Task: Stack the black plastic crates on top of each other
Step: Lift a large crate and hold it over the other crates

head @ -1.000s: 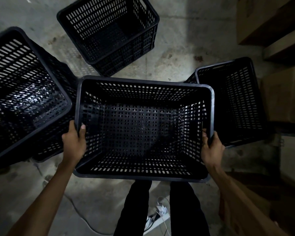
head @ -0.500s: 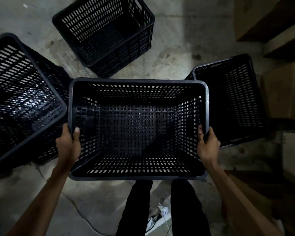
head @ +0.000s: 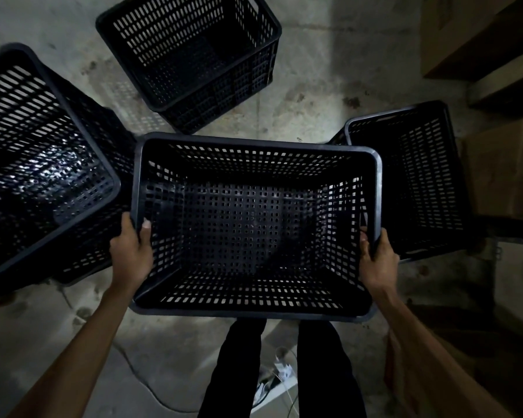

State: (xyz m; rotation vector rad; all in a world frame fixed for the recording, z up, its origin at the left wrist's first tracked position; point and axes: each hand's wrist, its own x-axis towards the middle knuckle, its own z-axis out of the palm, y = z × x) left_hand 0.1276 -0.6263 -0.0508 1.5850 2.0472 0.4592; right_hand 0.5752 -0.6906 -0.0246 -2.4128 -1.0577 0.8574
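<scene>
A person looked straight down at a black plastic crate (head: 255,227) held out in front of them, above their own dark-trousered legs (head: 280,366). The left hand (head: 132,251) was wrapped around the crate's left rim, thumb hooked over the inside edge. The right hand (head: 375,256) was clamped on the right rim in the same way, fingers curled over the top. Both hands were closed tight on the crate, which was empty, its slotted floor and walls visible all the way through.

Three more black crates sat on the stained concrete floor (head: 308,86). A large one (head: 40,164) lay to the left, tilted toward the viewer, its near corner just beside the held crate. Another (head: 191,58) stood farther ahead and well apart. A third (head: 411,179) stood to the right, its edge tucked behind the held crate's right rim. Cardboard boxes (head: 477,34) lined the right side, and a pale cable (head: 151,384) trailed across the floor near the feet.

Over the past second the held crate had drifted slightly leftward and toward the left crate, the grip unchanged. That suggested the carry was still in progress and nothing had been stacked yet. In the dim light it was hard to tell whether the left crate was one crate or already two nested, though a second wall seemed to show beneath its rim.
</scene>
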